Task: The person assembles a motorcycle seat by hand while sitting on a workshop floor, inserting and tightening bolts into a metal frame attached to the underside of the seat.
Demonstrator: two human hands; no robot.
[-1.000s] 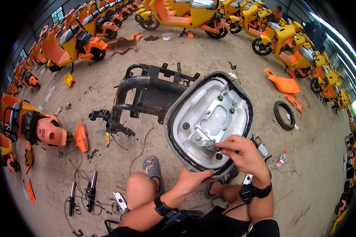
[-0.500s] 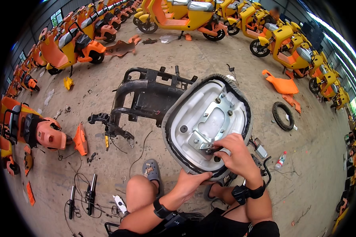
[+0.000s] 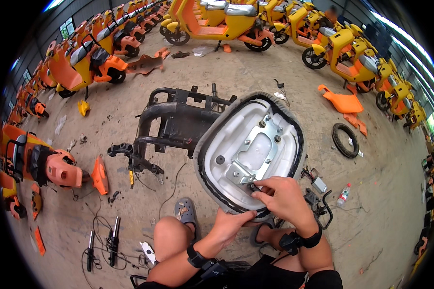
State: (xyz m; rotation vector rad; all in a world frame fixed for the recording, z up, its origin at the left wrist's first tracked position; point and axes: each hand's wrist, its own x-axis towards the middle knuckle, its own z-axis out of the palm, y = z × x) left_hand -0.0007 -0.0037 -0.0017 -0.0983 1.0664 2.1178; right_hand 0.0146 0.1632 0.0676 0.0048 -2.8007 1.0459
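Clasping the near rim of the seat (image 3: 259, 148) with the left grip (image 3: 226, 226), with thumb laid along the edge and other fingers mostly hidden beneath. Reaching over the near end of its underside with the right grip (image 3: 283, 196), with forefinger and thumb drawn together beside a folded metal bracket (image 3: 248, 178); cannot tell whether pinching a small dark part there or merely touching it.

Starting from the far left, can see orange-and-yellow scooters (image 3: 62, 67) in rows, then, on the bare floor (image 3: 390, 192), an orange panel (image 3: 99, 175) and a small yellow piece (image 3: 83, 108). Nearer, can make out two black-and-silver tubes (image 3: 114, 245) lying among loose cables. Moving right, come to a black metal frame (image 3: 178, 120), partly covered by the seat.

At the middle, above the knees, find the seat itself, held off the floor, tilted with white underside facing up and a silver plate (image 3: 273, 131) across it, ringed by a grey-and-black rim.

Just right of it, see a silver box (image 3: 318, 183) and a bent black bar (image 3: 329, 212); beyond, a clear bottle (image 3: 343, 196) with a red cap, a black tyre (image 3: 337, 139), an orange cover (image 3: 341, 102) and yellow scooters (image 3: 349, 60).
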